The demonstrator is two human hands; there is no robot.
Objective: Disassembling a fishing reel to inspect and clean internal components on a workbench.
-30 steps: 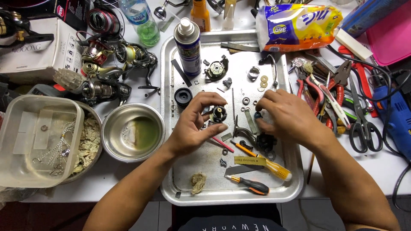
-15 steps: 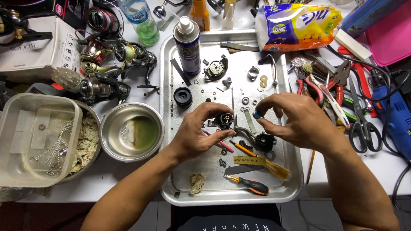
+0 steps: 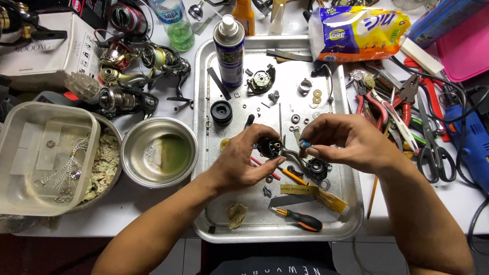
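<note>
Over a metal tray [image 3: 214, 219] my left hand [image 3: 243, 160] grips a small black round reel part [image 3: 270, 147] between thumb and fingers. My right hand [image 3: 346, 142] pinches a tiny blue-tipped piece [image 3: 304, 144] just to the right of that part; a thin metal arm curves between the two. Below the hands lie another black reel piece [image 3: 317, 166], an orange-and-black screwdriver [image 3: 300, 219], a yellow-handled tool [image 3: 326, 196] and small washers and screws.
A spray can [image 3: 229, 48] stands at the tray's top left beside a black cap [image 3: 221, 112]. A steel bowl [image 3: 159, 152], a clear plastic tub [image 3: 46, 158] and several fishing reels [image 3: 127, 81] sit left. Pliers and scissors [image 3: 423, 132], a blue power tool [image 3: 471, 137] lie right.
Both hands lifted slightly and drew apart; my right hand rose off the tray and now pinches the small blue-tipped piece beside the black part in my left hand.
</note>
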